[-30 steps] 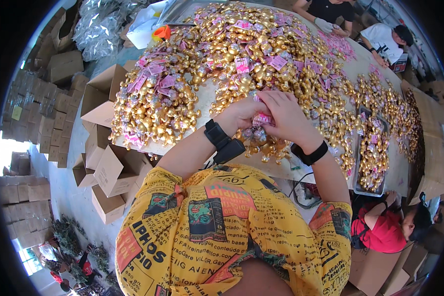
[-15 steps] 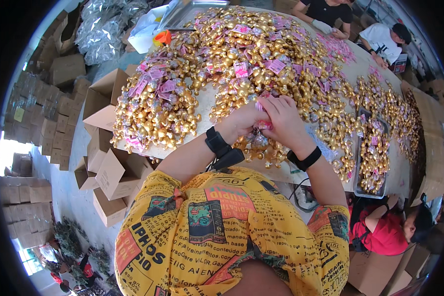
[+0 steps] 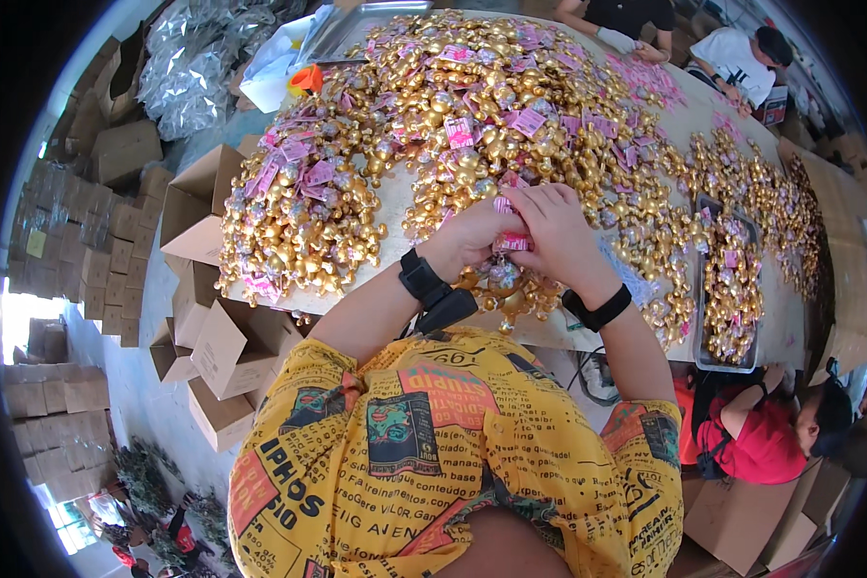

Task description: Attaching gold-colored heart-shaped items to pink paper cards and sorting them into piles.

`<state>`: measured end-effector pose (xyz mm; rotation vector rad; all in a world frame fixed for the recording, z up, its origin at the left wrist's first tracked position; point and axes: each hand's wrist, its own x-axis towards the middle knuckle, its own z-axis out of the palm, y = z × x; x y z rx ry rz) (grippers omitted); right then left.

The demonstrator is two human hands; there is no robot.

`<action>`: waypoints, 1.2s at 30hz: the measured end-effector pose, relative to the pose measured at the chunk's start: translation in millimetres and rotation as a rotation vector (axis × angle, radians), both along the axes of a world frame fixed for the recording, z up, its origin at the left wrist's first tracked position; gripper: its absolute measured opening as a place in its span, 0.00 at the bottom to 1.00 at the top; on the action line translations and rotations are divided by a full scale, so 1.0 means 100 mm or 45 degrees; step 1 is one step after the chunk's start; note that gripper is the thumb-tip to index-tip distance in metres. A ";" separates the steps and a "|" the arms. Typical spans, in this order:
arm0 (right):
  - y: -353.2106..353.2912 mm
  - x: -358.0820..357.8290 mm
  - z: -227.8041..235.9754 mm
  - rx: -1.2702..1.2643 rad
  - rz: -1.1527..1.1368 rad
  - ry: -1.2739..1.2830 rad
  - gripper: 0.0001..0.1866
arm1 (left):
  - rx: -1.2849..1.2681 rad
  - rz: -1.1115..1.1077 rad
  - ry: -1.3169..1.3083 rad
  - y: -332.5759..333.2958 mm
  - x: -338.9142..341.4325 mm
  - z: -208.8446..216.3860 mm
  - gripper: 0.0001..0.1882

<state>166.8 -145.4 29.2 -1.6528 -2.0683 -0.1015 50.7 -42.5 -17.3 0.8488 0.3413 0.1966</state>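
Observation:
My left hand [image 3: 470, 234] and my right hand [image 3: 557, 229] meet over the near edge of the heap, fingers closed together. Between them a pink printed tag [image 3: 512, 243] shows, with part of another pink piece above it. Just under the fingers hangs a bunch of shiny gold and silvery balls [image 3: 503, 276]; the tag seems to belong to it. My fingers hide the exact grip and the fastening. Around both hands spreads a big heap of gold ball ornaments [image 3: 539, 87] with pink tags.
A second mound of gold ornaments [image 3: 299, 222] lies to the left on the pale table [image 3: 392, 207]. A metal tray [image 3: 727, 366] of ornaments stands at right. Open cardboard boxes [image 3: 226, 352] stand left. Co-workers sit at the far side, and a person in red [image 3: 761, 438] is at lower right.
The view has shifted slightly. My hands stay together at the same tag, the fingers only a little moved, and the gold bunch still hangs below.

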 end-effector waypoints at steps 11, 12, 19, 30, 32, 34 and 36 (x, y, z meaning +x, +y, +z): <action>-0.08 -0.06 0.00 0.209 -0.087 -0.097 0.35 | 0.377 -0.008 0.135 -0.05 -0.09 0.15 0.13; -0.06 -0.07 -0.03 0.206 -0.116 -0.095 0.35 | 0.377 -0.037 0.135 -0.02 -0.11 0.11 0.13; -0.08 -0.20 -0.26 0.232 -0.198 0.017 0.36 | 0.550 -0.072 0.205 -0.05 -0.21 0.07 0.12; -0.77 0.95 -0.99 -0.033 -0.834 1.009 0.14 | 0.293 0.053 0.056 -0.01 -0.13 -0.15 0.12; -0.97 1.30 -1.26 -0.069 -1.187 0.735 0.10 | 0.322 0.091 0.073 -0.02 -0.14 -0.15 0.12; -1.15 1.49 -1.57 -0.179 -1.251 0.740 0.09 | 0.352 0.119 0.086 -0.04 -0.12 -0.15 0.12; -1.19 1.52 -1.77 -0.291 -1.316 0.746 0.09 | 0.307 0.112 0.148 -0.06 -0.12 -0.14 0.12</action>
